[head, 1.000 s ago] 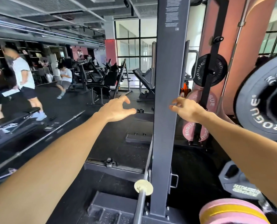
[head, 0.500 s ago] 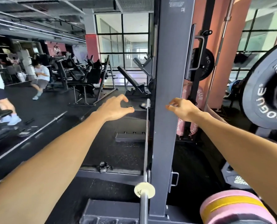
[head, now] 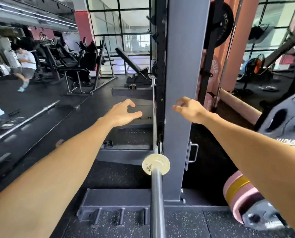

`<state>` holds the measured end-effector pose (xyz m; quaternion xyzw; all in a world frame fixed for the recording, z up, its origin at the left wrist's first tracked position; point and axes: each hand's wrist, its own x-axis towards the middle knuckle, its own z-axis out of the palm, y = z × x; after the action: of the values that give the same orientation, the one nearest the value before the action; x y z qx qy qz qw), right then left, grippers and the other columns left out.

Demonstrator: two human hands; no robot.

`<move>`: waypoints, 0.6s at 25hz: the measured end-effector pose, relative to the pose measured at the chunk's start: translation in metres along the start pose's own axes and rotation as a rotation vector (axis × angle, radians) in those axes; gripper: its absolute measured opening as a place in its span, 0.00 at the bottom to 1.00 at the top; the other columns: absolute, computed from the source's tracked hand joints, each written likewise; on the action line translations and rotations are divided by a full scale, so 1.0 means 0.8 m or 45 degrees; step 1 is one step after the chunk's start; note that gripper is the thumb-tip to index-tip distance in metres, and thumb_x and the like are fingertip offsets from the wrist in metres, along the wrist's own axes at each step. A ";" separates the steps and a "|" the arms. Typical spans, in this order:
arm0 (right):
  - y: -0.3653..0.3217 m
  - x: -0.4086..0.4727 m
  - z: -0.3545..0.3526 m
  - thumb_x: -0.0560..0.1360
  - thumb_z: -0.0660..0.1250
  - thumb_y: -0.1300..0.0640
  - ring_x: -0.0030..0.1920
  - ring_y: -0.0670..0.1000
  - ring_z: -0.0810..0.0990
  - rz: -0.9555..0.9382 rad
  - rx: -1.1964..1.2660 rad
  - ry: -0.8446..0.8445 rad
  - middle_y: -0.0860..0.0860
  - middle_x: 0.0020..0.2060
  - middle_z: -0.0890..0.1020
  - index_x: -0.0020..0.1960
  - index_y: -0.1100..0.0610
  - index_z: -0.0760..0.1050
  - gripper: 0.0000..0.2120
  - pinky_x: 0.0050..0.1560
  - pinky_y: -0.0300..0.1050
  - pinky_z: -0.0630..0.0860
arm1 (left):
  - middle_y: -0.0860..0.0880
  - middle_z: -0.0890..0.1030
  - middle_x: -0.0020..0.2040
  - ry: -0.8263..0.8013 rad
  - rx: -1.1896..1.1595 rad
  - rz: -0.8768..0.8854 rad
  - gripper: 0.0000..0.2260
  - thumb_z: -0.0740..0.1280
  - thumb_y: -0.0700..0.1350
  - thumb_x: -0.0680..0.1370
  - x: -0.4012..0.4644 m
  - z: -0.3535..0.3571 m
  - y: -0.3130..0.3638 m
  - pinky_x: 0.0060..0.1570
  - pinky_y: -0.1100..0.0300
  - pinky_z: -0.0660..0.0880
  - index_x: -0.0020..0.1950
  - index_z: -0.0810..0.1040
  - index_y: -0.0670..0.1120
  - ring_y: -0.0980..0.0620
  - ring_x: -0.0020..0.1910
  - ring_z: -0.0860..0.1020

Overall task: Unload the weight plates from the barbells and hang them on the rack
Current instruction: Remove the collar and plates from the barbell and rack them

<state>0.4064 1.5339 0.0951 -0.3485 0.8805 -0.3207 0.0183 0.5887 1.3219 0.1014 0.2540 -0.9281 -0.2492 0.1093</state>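
Far left: a bare barbell (head: 28,118) lying on the black rubber floor (head: 122,176), with benches and machines (head: 78,66) behind it and a person in a white shirt (head: 25,66) among them.

Left hand (head: 121,113): stretched forward, fingers curved and spread, nothing in its grasp; it hovers just left of the rack bar.

Centre: a chrome barbell (head: 156,194) runs away from the camera, its sleeve bare of plates up to the pale collar (head: 155,164); the shaft passes close along the left face of the grey rack upright (head: 183,83), which fills the middle of the view and blocks what lies behind it.

Right hand (head: 189,109): also extended, fingers loosely curled and apart, holding nothing, just right of the upright and not touching it.

Right of the upright: a black ROGUE plate (head: 220,24) hangs high on a dark post (head: 210,54); a pink plate (head: 210,69) sits lower behind the same post. A large grey plate (head: 281,117) shows at the right edge, partly cut off. Low right, a pink plate with a yellow band (head: 238,191) lies partly hidden under the right forearm.
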 end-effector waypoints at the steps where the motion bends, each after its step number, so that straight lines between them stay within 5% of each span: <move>1: 0.019 -0.002 0.025 0.77 0.62 0.41 0.58 0.58 0.78 0.014 -0.009 -0.020 0.55 0.59 0.79 0.68 0.54 0.70 0.25 0.63 0.53 0.73 | 0.46 0.69 0.71 -0.006 -0.002 -0.013 0.27 0.65 0.66 0.74 0.003 0.023 -0.017 0.65 0.45 0.68 0.69 0.65 0.57 0.45 0.65 0.72; 9: 0.148 -0.041 0.222 0.77 0.65 0.41 0.64 0.54 0.74 0.118 0.136 -0.265 0.53 0.65 0.75 0.72 0.55 0.67 0.29 0.60 0.44 0.70 | 0.49 0.72 0.68 -0.177 -0.135 0.087 0.27 0.67 0.58 0.77 0.018 0.229 -0.128 0.61 0.54 0.70 0.73 0.65 0.52 0.48 0.65 0.73; 12: 0.173 -0.048 0.276 0.76 0.68 0.45 0.48 0.50 0.76 0.105 0.238 -0.358 0.50 0.49 0.78 0.63 0.60 0.73 0.22 0.44 0.42 0.71 | 0.50 0.78 0.61 -0.224 -0.138 0.125 0.19 0.68 0.52 0.78 0.019 0.299 -0.157 0.57 0.55 0.72 0.66 0.71 0.48 0.49 0.60 0.76; 15: 0.192 -0.058 0.307 0.77 0.69 0.51 0.38 0.51 0.72 0.063 0.283 -0.192 0.54 0.39 0.77 0.51 0.64 0.74 0.15 0.41 0.49 0.73 | 0.45 0.81 0.54 -0.068 -0.183 0.130 0.10 0.67 0.45 0.80 0.012 0.345 -0.170 0.52 0.52 0.73 0.57 0.72 0.42 0.45 0.54 0.77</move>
<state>0.4119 1.5119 -0.1978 -0.3456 0.8440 -0.3888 0.1307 0.5464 1.3279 -0.2032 0.1913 -0.9221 -0.3160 0.1152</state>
